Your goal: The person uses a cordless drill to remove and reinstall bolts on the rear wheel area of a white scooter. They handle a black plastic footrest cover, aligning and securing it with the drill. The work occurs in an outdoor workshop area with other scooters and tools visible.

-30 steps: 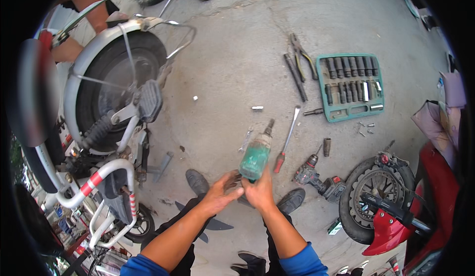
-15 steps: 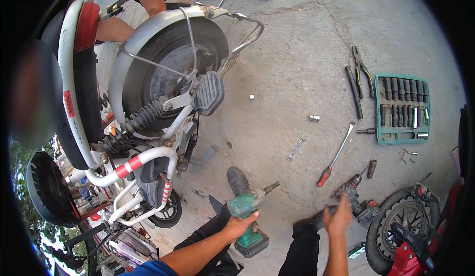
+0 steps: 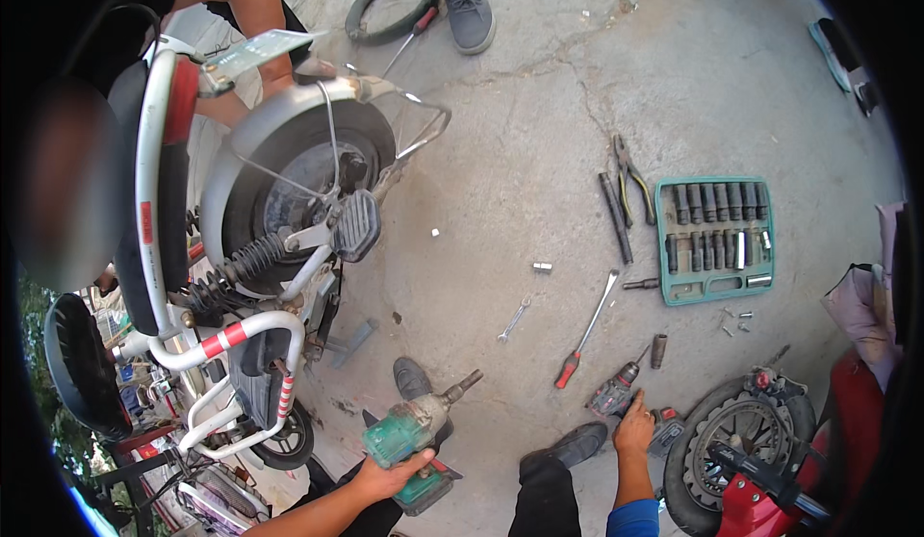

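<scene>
My left hand grips the handle of a green cordless impact wrench, whose socket end points up and right above the ground. On the right, my right hand is down at a grey and red cordless drill lying on the ground. Its fingers are closed at the drill's handle, and some fingertips are hidden. A dark socket lies just beyond the drill. Left of it rests a red-handled screwdriver, with a small wrench beside that.
An electric scooter fills the left side, with another person's bare leg behind it. A green socket case lies open at the right, beside pliers and a black bar. A loose wheel is at the lower right.
My right hand has gone from hovering over the drill to closing at its handle. The impact wrench stays in my left hand. The whole view has shifted, and the other person's shoe shows more.
</scene>
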The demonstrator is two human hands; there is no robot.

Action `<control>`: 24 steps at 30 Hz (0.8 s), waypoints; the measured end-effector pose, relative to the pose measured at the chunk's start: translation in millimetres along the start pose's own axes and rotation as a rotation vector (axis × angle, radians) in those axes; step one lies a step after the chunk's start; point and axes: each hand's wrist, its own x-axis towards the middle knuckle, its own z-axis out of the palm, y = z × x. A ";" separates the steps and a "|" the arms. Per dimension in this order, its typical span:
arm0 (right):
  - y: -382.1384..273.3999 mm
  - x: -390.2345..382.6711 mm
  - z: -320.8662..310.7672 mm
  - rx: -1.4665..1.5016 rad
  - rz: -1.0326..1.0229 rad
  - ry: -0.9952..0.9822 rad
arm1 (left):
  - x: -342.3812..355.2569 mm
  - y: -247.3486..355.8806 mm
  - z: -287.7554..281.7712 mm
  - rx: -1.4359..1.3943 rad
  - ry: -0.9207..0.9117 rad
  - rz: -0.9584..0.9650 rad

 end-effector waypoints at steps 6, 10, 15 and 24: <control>0.6 -54.7 -54.9 0.460 -0.023 -0.114 | -81.4 79.2 -14.2 0.755 0.013 0.418; -26.2 -141.5 -150.9 0.711 -0.032 -0.135 | -178.3 131.4 -34.8 0.786 0.059 0.343; -47.4 -217.9 -288.5 0.728 -0.047 -0.112 | -276.9 163.9 -55.2 0.932 0.271 0.291; -51.7 -179.0 -491.0 0.507 -0.191 -0.012 | -305.7 164.5 -115.8 0.531 0.447 0.081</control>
